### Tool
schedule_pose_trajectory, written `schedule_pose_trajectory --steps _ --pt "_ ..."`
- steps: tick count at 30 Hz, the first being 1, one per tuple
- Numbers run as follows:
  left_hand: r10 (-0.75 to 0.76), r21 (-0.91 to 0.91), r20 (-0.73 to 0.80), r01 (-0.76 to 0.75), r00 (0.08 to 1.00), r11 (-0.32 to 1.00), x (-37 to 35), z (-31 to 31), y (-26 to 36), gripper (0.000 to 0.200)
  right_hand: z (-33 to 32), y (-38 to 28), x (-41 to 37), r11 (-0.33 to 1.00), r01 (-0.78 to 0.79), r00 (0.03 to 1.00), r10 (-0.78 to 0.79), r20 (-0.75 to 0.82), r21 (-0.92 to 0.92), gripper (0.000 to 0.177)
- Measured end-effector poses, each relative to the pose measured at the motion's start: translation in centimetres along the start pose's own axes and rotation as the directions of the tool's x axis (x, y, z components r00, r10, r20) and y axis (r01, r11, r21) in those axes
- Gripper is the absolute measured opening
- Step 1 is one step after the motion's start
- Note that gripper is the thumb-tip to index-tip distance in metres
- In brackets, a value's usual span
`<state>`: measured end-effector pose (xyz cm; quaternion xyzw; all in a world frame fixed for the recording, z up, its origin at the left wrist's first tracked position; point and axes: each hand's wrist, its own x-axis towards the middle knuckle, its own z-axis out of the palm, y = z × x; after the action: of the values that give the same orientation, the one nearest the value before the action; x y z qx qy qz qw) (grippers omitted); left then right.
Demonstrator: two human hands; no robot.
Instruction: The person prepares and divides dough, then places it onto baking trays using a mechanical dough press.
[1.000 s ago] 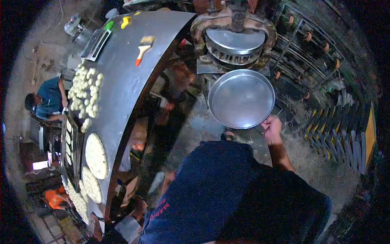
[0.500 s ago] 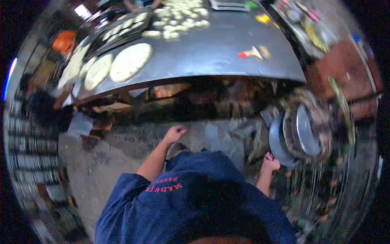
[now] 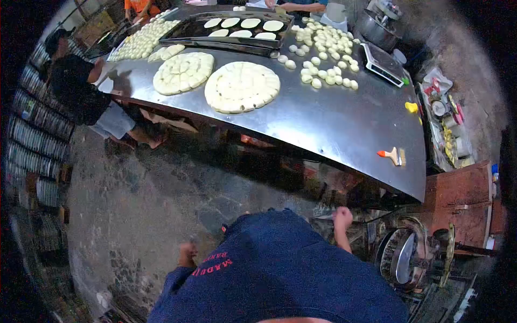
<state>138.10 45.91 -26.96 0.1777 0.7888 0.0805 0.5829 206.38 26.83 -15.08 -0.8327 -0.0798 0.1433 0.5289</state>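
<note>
My left hand (image 3: 188, 250) hangs low beside the dark blue shirt, over the floor; it is small and blurred, and its fingers cannot be made out. On the other side my right hand (image 3: 343, 217) is curled closed, with nothing visible in it, just below the near edge of the metal table (image 3: 328, 124). Two large rounds of cut dough, the left one (image 3: 183, 73) and the right one (image 3: 242, 87), lie on the table. A brush (image 3: 393, 156) with a red-tipped handle rests near its right end.
Dough balls (image 3: 323, 54), a black tray (image 3: 229, 40) of flattened dough and a scale (image 3: 383, 64) are farther back. A co-worker (image 3: 72, 70) stands at the left end, others behind. Round metal pans (image 3: 404, 258) stand low at the right, near a brown cabinet (image 3: 458, 194).
The view has turned left, showing more of the table's far side. My left hand has dropped back toward my side. My right hand now appears apart from the metal pans.
</note>
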Motion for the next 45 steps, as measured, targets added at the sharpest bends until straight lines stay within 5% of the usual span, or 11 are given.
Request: schedule_pose_trajectory --steps 4,8,13,15,19,20,29,35,38,41,45 --pt "0.443 -0.012 0.497 -0.504 0.746 0.863 -1.8 3.8 5.1 0.028 11.4 -16.5 0.3 0.890 0.436 0.891 -0.406 0.201 -0.133 0.012" --pt "0.586 0.571 0.447 -0.720 0.676 0.394 -3.2 15.6 18.7 0.023 22.9 -24.7 5.6 0.860 0.491 0.838 -0.422 0.346 -0.141 0.022" --pt "0.789 0.154 0.203 -0.815 0.580 0.559 -17.4 26.1 33.9 0.028 37.0 -31.6 13.1 0.799 0.505 0.828 -0.342 0.444 -0.326 0.033" --pt "0.920 0.212 0.152 -0.921 0.361 0.327 -23.8 28.7 38.0 0.026 41.6 -34.3 13.7 0.825 0.380 0.875 -0.173 0.452 -0.419 0.038" --pt "0.949 0.229 0.209 -0.955 0.236 0.187 -29.1 34.6 43.5 0.020 45.8 -34.3 13.2 0.870 0.483 0.868 -0.461 0.185 -0.101 0.048" --pt "0.982 0.300 0.181 -0.954 0.047 -0.010 -27.6 36.2 44.8 0.017 46.1 -33.9 13.4 0.904 0.423 0.891 -0.400 0.216 -0.069 0.050" --pt "0.716 0.539 0.673 -0.540 -0.185 -0.647 -20.9 43.4 53.8 0.056 34.4 -30.2 18.6 0.919 0.395 0.664 -0.284 0.692 -0.002 0.026" --pt "0.725 0.517 0.682 -0.637 -0.098 -0.572 -17.5 44.2 54.6 0.060 27.4 -25.7 20.1 0.895 -0.176 0.772 -0.133 0.622 0.410 0.052" --pt "0.703 0.133 0.679 -0.977 0.213 0.168 -25.5 48.8 56.8 0.030 24.5 -34.9 17.5 0.882 0.143 0.762 -0.388 0.519 0.449 0.077" --pt "0.505 -0.306 0.682 -0.421 0.529 0.854 -37.5 51.2 57.9 0.034 24.4 -41.4 15.9 0.742 0.419 0.700 -0.631 0.335 0.523 0.071" --pt "0.806 0.028 0.497 -0.934 0.323 0.357 -34.8 52.9 60.9 0.032 19.1 -38.4 16.0 0.750 0.654 0.708 -0.653 0.269 0.098 0.028"
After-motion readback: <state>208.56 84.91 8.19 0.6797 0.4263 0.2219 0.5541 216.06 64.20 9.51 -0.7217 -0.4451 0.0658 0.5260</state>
